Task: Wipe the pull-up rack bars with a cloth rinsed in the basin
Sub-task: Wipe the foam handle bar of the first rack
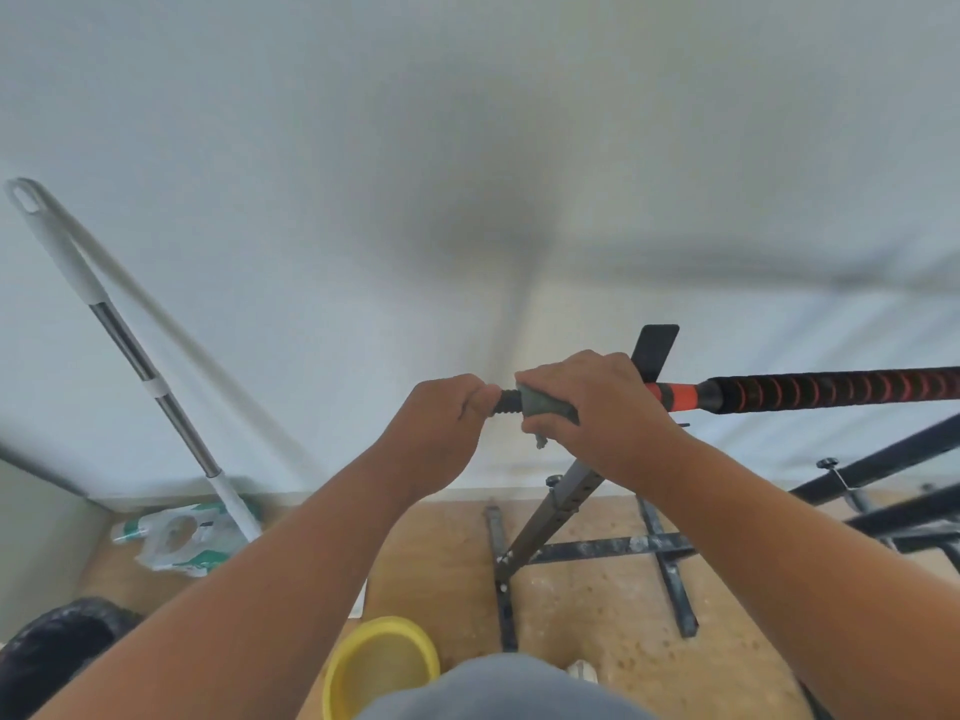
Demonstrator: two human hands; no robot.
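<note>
head view, tan speckled floor [587, 605], white wall [363, 148], left hand [441, 413] gripping bar end [506, 401], right hand [597, 402] clutching cloth [543, 402]

arms: bare, no sleeves | hands [519, 407]: ungloved | clothing: grey garment [498, 688]

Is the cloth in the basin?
No, the right hand holds the cloth round the bar, far above the yellow basin.

No legible text anywhere, green-and-white plastic bag [179, 537] on the floor carries print too blurred to read, no labels, brands or numbers readable on anything else
</note>
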